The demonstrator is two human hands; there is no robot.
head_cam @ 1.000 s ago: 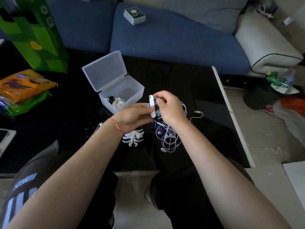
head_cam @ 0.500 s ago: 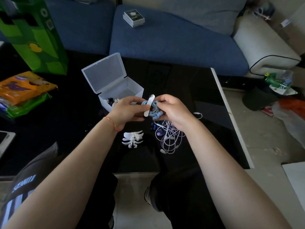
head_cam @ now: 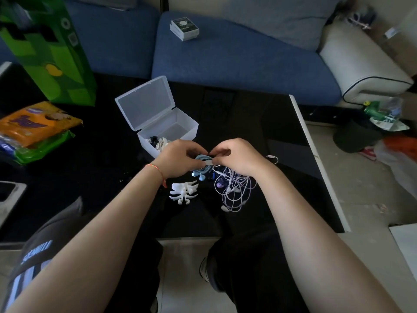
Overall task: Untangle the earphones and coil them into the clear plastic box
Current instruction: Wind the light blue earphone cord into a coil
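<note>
Over the black table, my left hand [head_cam: 180,158] and my right hand [head_cam: 237,158] meet around a coiled light-blue earphone cable [head_cam: 203,169]. A white strap [head_cam: 208,163] crosses the coil and both hands pinch it. Under my right hand lies a tangle of white and lilac earphones [head_cam: 234,190]. The clear plastic box [head_cam: 178,125] stands open just behind my left hand, its lid tilted back, with a white and a dark earphone coil in its near corner.
A white bone-shaped cable holder [head_cam: 184,192] lies on the table in front of my left hand. A green bag [head_cam: 52,53] and orange snack packs [head_cam: 33,125] sit at the left. The table's white edge [head_cam: 316,159] runs along the right; a blue sofa stands behind.
The hands have come closer together over the blue coil. The white strap, upright before, now lies flat across the coil between my fingers.
</note>
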